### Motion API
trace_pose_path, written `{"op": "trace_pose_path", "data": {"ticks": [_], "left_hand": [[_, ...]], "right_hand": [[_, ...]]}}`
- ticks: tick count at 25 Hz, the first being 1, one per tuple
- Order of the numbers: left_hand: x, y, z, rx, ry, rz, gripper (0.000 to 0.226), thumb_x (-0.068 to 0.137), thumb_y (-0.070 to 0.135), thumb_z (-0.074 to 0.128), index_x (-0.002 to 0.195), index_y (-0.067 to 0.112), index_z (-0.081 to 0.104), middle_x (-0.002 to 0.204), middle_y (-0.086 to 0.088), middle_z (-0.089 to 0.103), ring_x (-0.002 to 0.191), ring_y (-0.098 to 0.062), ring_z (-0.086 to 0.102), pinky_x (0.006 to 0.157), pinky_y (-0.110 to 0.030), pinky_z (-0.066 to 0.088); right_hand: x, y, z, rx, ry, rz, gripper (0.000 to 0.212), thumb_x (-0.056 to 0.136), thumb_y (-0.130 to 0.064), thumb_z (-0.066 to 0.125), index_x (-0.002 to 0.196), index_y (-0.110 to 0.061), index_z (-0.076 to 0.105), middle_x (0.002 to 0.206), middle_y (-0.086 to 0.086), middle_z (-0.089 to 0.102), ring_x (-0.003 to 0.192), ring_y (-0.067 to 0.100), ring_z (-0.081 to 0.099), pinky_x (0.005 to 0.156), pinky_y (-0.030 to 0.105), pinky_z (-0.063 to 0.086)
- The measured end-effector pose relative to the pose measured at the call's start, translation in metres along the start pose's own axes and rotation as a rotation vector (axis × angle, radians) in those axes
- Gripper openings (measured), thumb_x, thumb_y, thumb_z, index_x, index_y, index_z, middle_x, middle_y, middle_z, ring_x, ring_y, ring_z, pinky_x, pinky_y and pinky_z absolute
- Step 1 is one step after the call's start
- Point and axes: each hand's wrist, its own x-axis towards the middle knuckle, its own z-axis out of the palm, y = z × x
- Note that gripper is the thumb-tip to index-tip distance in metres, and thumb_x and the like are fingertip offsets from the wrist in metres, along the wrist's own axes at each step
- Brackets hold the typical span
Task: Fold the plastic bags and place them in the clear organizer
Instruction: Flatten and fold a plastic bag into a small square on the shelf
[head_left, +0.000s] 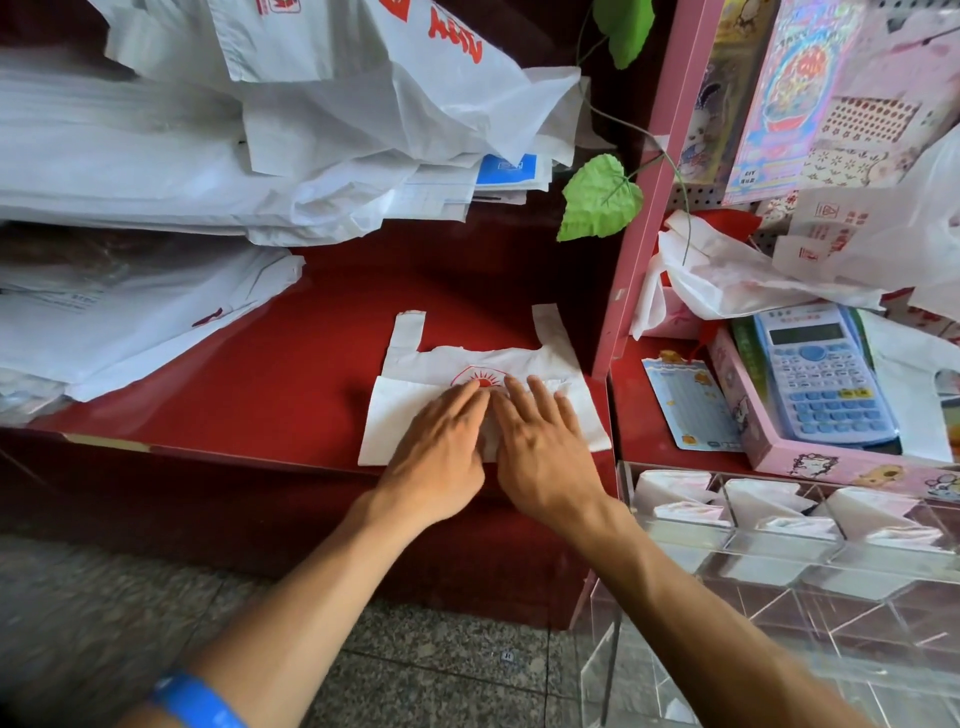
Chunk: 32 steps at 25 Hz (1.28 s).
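Observation:
A white plastic bag (410, 400) with a red sun print lies flat on the red counter (291, 374), its lower part folded up and its two handles pointing away from me. My left hand (441, 452) and my right hand (540, 447) press side by side on the folded part, fingers straight. The clear organizer (779, 566) stands at the lower right; three of its compartments hold folded white bags (774, 506).
Heaps of loose white bags (311, 130) cover the back and left of the counter. A pink shelf post (644, 208) borders the bag on the right. Behind the post lie a calculator (821, 374), a pink box (789, 447) and crumpled bags. Green leaves (600, 200) hang above.

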Motion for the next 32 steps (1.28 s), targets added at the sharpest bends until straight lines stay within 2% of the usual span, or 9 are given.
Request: {"op": "trace_pose_path", "data": {"ticks": [2, 6, 14, 18, 20, 22, 23, 27, 32], "left_hand": [[0.001, -0.007, 0.007, 0.023, -0.055, -0.004, 0.061, 0.095, 0.018, 0.031, 0.155, 0.012, 0.023, 0.164, -0.002, 0.019, 0.151, -0.014, 0.013, 0.123, -0.030, 0.010], [-0.002, -0.014, 0.008, 0.147, -0.163, -0.066, 0.087, 0.077, 0.048, -0.006, 0.158, 0.020, 0.012, 0.166, 0.006, 0.004, 0.152, -0.009, -0.001, 0.120, -0.034, -0.002], [-0.013, -0.032, -0.014, 0.194, -0.281, -0.275, 0.083, 0.081, 0.083, 0.014, 0.154, 0.046, -0.003, 0.162, 0.017, -0.016, 0.150, -0.010, -0.018, 0.120, -0.046, -0.009], [-0.019, -0.041, -0.025, 0.206, -0.219, -0.239, 0.079, 0.085, 0.078, 0.013, 0.154, 0.041, 0.013, 0.162, 0.016, 0.007, 0.148, -0.013, 0.006, 0.117, -0.044, 0.011], [-0.018, -0.047, -0.030, 0.196, -0.179, -0.248, 0.073, 0.089, 0.071, 0.021, 0.152, 0.035, 0.024, 0.154, 0.016, 0.021, 0.138, -0.017, 0.020, 0.111, -0.040, 0.022], [-0.018, -0.051, -0.034, 0.138, -0.130, -0.277, 0.054, 0.099, 0.055, 0.034, 0.149, 0.034, 0.035, 0.146, 0.015, 0.030, 0.131, -0.017, 0.027, 0.108, -0.037, 0.023], [-0.018, -0.053, -0.036, 0.113, -0.128, -0.284, 0.051, 0.100, 0.052, 0.036, 0.147, 0.034, 0.038, 0.145, 0.016, 0.032, 0.130, -0.016, 0.027, 0.107, -0.035, 0.023], [-0.021, -0.057, -0.042, 0.053, -0.180, -0.255, 0.072, 0.084, 0.062, 0.034, 0.149, 0.030, 0.038, 0.157, 0.014, 0.028, 0.141, -0.018, 0.025, 0.112, -0.031, 0.021], [-0.021, -0.062, -0.045, 0.039, -0.248, -0.272, 0.089, 0.079, 0.075, 0.035, 0.155, 0.030, 0.025, 0.164, 0.014, 0.012, 0.151, -0.009, 0.008, 0.122, -0.040, 0.003]], "right_hand": [[-0.002, 0.001, 0.001, 0.026, -0.085, -0.007, 0.090, 0.073, -0.037, -0.011, 0.157, -0.013, 0.014, 0.165, 0.006, 0.009, 0.153, 0.028, -0.002, 0.123, 0.044, -0.002], [-0.003, 0.001, 0.001, 0.008, -0.113, 0.001, 0.092, 0.075, -0.049, -0.016, 0.158, -0.016, 0.004, 0.166, 0.002, 0.000, 0.152, 0.023, -0.009, 0.119, 0.041, -0.012], [-0.007, 0.012, -0.005, -0.016, -0.236, 0.161, 0.107, 0.062, -0.062, -0.019, 0.157, -0.016, -0.006, 0.165, 0.006, -0.013, 0.151, 0.024, -0.015, 0.120, 0.046, -0.015], [-0.011, 0.019, -0.008, -0.053, -0.136, 0.124, 0.097, 0.073, -0.058, -0.011, 0.155, -0.020, 0.022, 0.164, 0.003, 0.016, 0.152, 0.027, 0.004, 0.120, 0.048, -0.006], [-0.007, 0.025, -0.009, -0.043, -0.012, 0.064, 0.071, 0.089, -0.048, 0.003, 0.132, -0.022, 0.054, 0.142, 0.000, 0.049, 0.144, 0.028, 0.031, 0.120, 0.046, 0.005], [-0.001, 0.033, -0.013, 0.024, 0.041, 0.061, 0.039, 0.099, -0.033, 0.027, 0.109, -0.021, 0.063, 0.119, -0.002, 0.062, 0.126, 0.025, 0.052, 0.118, 0.046, 0.012], [0.000, 0.035, -0.015, 0.061, 0.027, 0.062, 0.030, 0.100, -0.029, 0.035, 0.111, -0.021, 0.062, 0.122, -0.003, 0.061, 0.125, 0.023, 0.053, 0.118, 0.047, 0.012], [-0.001, 0.039, -0.024, 0.045, -0.187, 0.086, 0.050, 0.102, -0.038, 0.037, 0.149, -0.024, 0.035, 0.160, -0.006, 0.028, 0.148, 0.014, 0.022, 0.121, 0.051, 0.000], [0.000, 0.046, -0.032, 0.069, -0.294, 0.100, 0.069, 0.098, -0.055, 0.038, 0.157, -0.027, 0.016, 0.165, -0.009, 0.010, 0.151, 0.010, 0.005, 0.121, 0.051, -0.008]]}}
